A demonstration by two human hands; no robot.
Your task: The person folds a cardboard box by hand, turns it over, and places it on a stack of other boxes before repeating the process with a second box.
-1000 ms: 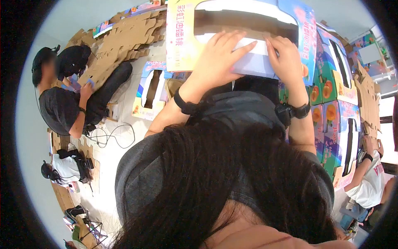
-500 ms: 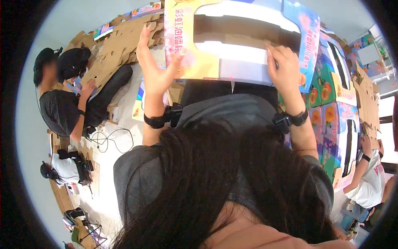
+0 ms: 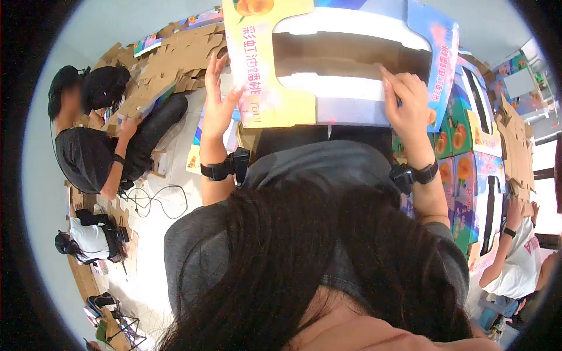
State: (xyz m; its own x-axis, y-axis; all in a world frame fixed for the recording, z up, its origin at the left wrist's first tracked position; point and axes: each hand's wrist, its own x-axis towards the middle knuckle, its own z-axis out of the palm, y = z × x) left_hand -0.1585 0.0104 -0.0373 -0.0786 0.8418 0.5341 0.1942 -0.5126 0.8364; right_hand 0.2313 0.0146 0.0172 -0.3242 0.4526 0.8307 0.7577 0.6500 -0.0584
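Note:
A printed cardboard fruit box (image 3: 351, 109) lies in front of me, with a long opening across its white top. Its left end flap (image 3: 293, 99) is yellow with peach pictures and pink lettering; the right end flap (image 3: 443, 64) is blue and purple. My left hand (image 3: 219, 108) is open beside the yellow end, fingers spread and pointing up, its thumb close to the box's edge. On the right, my right hand (image 3: 408, 102) is at the white panel near the blue end. Its index finger and thumb are apart, and I see nothing held.
Stacked printed boxes (image 3: 462, 128) stand close on my right. Flattened cardboard (image 3: 170, 55) is piled at the back left, where a person in black (image 3: 88, 152) sits. A cable (image 3: 155, 199) lies on the floor. Another person's arm (image 3: 503, 245) shows at right.
The box has shifted slightly towards me, showing more of its yellow flap. My left hand has turned and its fingers have lowered a little. My right hand has moved slightly right.

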